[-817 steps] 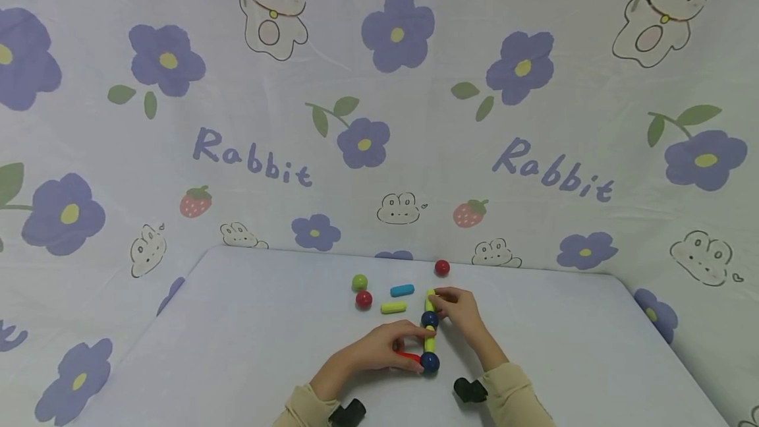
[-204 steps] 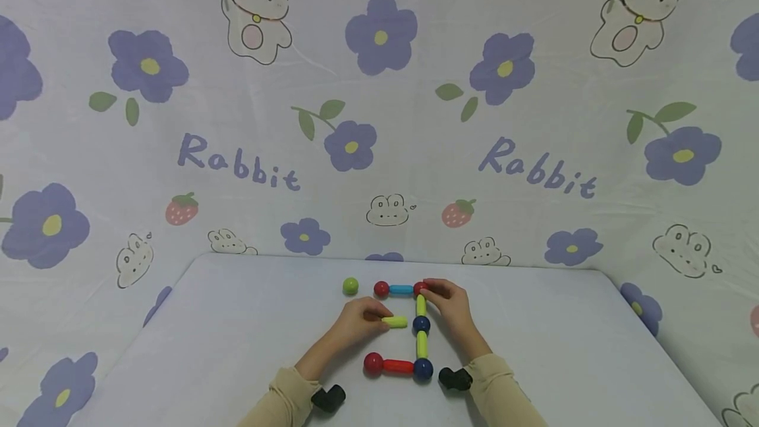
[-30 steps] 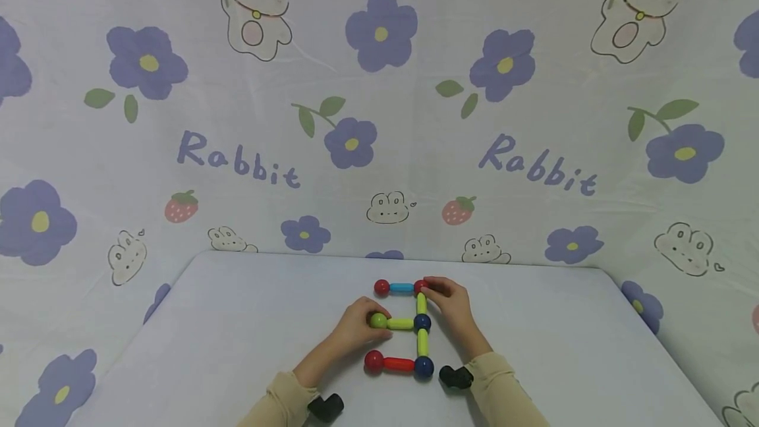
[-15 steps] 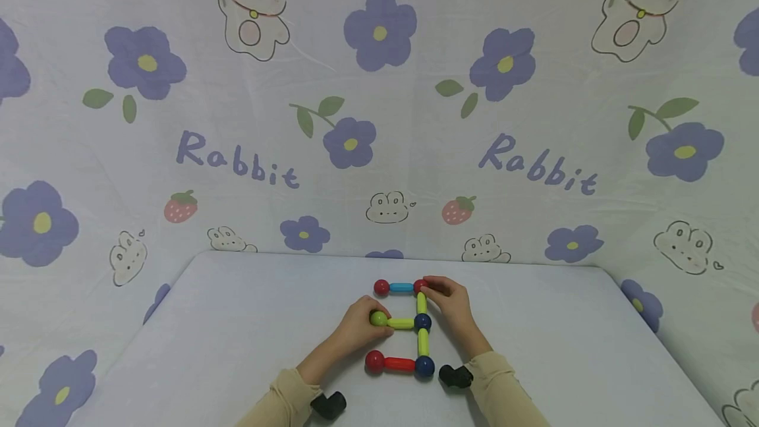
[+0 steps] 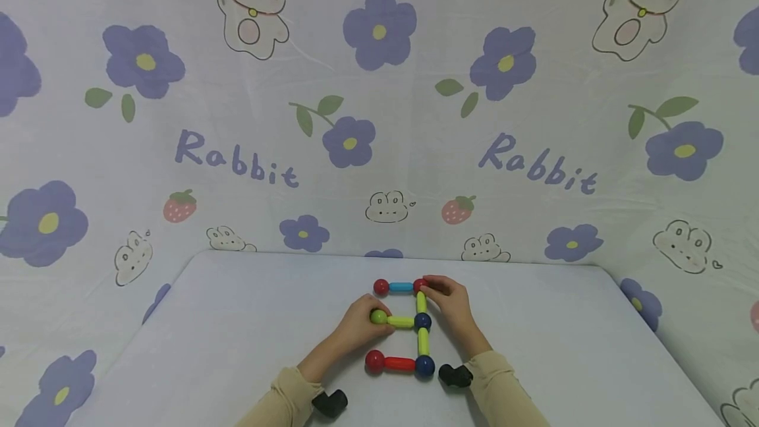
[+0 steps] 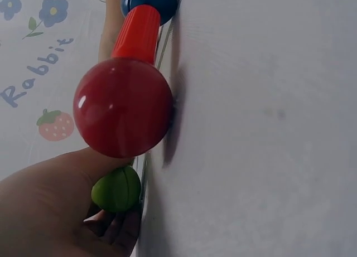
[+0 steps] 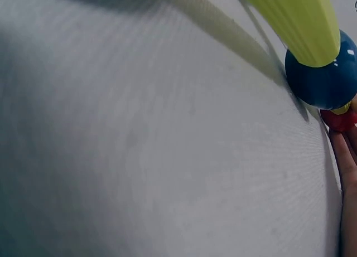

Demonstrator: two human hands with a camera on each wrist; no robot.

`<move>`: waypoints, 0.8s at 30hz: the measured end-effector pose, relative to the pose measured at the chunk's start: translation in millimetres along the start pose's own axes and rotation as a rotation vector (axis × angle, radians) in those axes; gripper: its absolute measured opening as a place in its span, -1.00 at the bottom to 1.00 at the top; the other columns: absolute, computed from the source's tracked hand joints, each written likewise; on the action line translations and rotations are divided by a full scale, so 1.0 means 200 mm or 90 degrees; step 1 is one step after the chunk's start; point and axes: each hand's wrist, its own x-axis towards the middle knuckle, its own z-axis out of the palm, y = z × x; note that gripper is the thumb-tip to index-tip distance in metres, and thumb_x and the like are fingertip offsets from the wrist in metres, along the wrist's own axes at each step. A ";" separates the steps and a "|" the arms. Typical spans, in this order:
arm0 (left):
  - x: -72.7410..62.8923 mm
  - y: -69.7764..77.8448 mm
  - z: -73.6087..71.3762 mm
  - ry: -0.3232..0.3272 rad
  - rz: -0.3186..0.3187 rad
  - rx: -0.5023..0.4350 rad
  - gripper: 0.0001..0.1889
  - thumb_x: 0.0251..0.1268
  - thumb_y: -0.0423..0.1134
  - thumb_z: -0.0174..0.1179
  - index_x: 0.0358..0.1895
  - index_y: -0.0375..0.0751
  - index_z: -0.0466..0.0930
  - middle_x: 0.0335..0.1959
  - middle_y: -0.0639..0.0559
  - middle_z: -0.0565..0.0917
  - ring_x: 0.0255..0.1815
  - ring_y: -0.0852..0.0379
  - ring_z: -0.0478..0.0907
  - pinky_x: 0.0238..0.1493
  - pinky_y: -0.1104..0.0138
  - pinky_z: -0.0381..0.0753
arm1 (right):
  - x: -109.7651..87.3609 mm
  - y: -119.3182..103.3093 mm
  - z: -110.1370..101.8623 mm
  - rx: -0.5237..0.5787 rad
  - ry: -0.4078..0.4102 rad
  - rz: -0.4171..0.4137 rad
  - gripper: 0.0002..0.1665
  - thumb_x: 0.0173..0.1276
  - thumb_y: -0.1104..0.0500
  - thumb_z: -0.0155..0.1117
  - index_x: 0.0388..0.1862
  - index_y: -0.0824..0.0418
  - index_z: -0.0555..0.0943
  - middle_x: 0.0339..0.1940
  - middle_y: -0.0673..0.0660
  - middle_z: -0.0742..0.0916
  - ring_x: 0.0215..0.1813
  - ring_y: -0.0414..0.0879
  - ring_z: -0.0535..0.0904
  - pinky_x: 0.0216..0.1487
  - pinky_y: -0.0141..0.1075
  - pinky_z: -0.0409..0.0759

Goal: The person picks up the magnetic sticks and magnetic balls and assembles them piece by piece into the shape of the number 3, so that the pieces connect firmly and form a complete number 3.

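Observation:
Balls and rods form an E-like shape, its arms pointing left, on the white table. My left hand holds the green ball between thumb and fingers, at the left end of the middle yellow rod. That rod reaches the blue ball on the upright side. At the far corner, my right hand pinches the red ball, which joins a blue rod to a yellow rod. Nearest me, a red rod links a red ball and a blue ball.
Another red ball ends the far arm on the left. A second upright yellow rod joins the two blue balls. Black wrist cameras sit by both sleeves. Behind the table hangs a rabbit-and-flower cloth.
Since the older frames, the far and middle arms were built; the green ball moved from the back left onto the middle yellow rod. Over the last second both hands stay nearly still.

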 end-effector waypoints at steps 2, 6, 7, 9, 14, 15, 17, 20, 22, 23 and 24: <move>0.00 0.00 0.00 0.001 -0.005 -0.018 -0.74 0.05 -0.18 0.46 -0.18 -0.13 0.68 -0.19 0.04 0.57 -0.17 0.20 0.44 -0.09 0.39 0.50 | 0.00 0.00 0.00 -0.001 0.000 0.001 -0.59 0.28 0.11 0.38 0.10 0.15 0.64 0.08 0.15 0.72 0.16 -0.01 0.62 0.26 -0.11 0.55; 0.00 0.00 0.00 0.002 -0.012 -0.038 -0.74 0.06 -0.16 0.45 -0.17 -0.09 0.66 -0.19 0.06 0.56 -0.16 0.21 0.44 -0.08 0.41 0.50 | 0.00 0.00 0.00 -0.006 -0.001 0.000 -0.60 0.28 0.10 0.38 0.09 0.14 0.65 0.08 0.13 0.72 0.16 -0.02 0.61 0.26 -0.12 0.55; 0.00 0.00 0.00 0.002 -0.012 -0.040 -0.74 0.06 -0.16 0.45 -0.17 -0.09 0.66 -0.19 0.06 0.56 -0.16 0.20 0.44 -0.08 0.41 0.50 | 0.00 0.00 0.00 -0.007 -0.002 -0.002 -0.60 0.28 0.09 0.38 0.10 0.14 0.65 0.08 0.13 0.72 0.16 -0.02 0.61 0.25 -0.12 0.55; -0.01 0.00 0.00 0.003 -0.013 -0.045 -0.74 0.07 -0.16 0.45 -0.17 -0.08 0.66 -0.18 0.07 0.56 -0.16 0.20 0.44 -0.07 0.40 0.51 | 0.01 0.01 -0.01 -0.006 -0.005 -0.003 -0.60 0.28 0.08 0.38 0.09 0.13 0.65 0.08 0.12 0.72 0.16 -0.03 0.61 0.25 -0.13 0.55; -0.01 0.00 -0.01 0.004 -0.019 -0.054 -0.74 0.06 -0.16 0.46 -0.17 -0.06 0.66 -0.17 0.06 0.56 -0.14 0.18 0.44 -0.06 0.38 0.52 | 0.01 0.01 0.00 -0.004 -0.010 -0.004 -0.61 0.29 0.07 0.37 0.09 0.11 0.64 0.08 0.10 0.72 0.16 -0.04 0.61 0.24 -0.15 0.56; -0.01 0.00 -0.01 0.005 -0.019 -0.053 -0.74 0.06 -0.17 0.46 -0.17 -0.06 0.67 -0.17 0.06 0.56 -0.14 0.18 0.44 -0.06 0.38 0.52 | 0.01 0.01 0.00 -0.004 -0.010 -0.005 -0.61 0.29 0.08 0.37 0.09 0.12 0.64 0.08 0.11 0.72 0.16 -0.03 0.61 0.24 -0.15 0.56; -0.01 0.00 -0.01 0.006 -0.017 -0.053 -0.74 0.06 -0.18 0.46 -0.17 -0.06 0.67 -0.16 0.05 0.57 -0.13 0.18 0.44 -0.05 0.38 0.53 | 0.01 0.02 0.00 -0.005 -0.009 -0.007 -0.61 0.29 0.08 0.38 0.09 0.11 0.65 0.08 0.11 0.72 0.16 -0.03 0.61 0.23 -0.16 0.57; -0.02 0.00 -0.01 0.008 -0.014 -0.050 -0.74 0.05 -0.18 0.46 -0.17 -0.06 0.67 -0.15 0.05 0.57 -0.13 0.18 0.45 -0.04 0.39 0.53 | 0.01 0.02 0.00 -0.004 -0.008 -0.007 -0.61 0.28 0.08 0.38 0.09 0.12 0.65 0.08 0.11 0.72 0.16 -0.04 0.61 0.22 -0.17 0.58; -0.02 0.00 -0.01 0.009 -0.013 -0.052 -0.74 0.06 -0.19 0.46 -0.16 -0.07 0.68 -0.15 0.04 0.57 -0.12 0.18 0.45 -0.03 0.39 0.54 | 0.01 0.02 0.00 -0.007 -0.007 -0.011 -0.60 0.28 0.09 0.38 0.09 0.13 0.65 0.08 0.12 0.72 0.15 -0.03 0.62 0.21 -0.17 0.58; -0.02 0.00 -0.01 0.009 -0.013 -0.052 -0.74 0.06 -0.19 0.46 -0.16 -0.07 0.68 -0.15 0.04 0.57 -0.12 0.18 0.45 -0.03 0.39 0.53 | 0.01 0.02 0.00 -0.006 -0.007 -0.011 -0.60 0.28 0.09 0.38 0.09 0.13 0.65 0.08 0.12 0.72 0.15 -0.03 0.62 0.21 -0.17 0.58; -0.02 0.00 -0.01 0.010 -0.013 -0.051 -0.74 0.06 -0.19 0.46 -0.16 -0.06 0.68 -0.15 0.04 0.57 -0.11 0.19 0.45 -0.03 0.39 0.53 | 0.01 0.02 0.00 -0.007 -0.007 -0.010 -0.61 0.29 0.09 0.38 0.09 0.13 0.65 0.08 0.12 0.72 0.15 -0.03 0.62 0.21 -0.18 0.58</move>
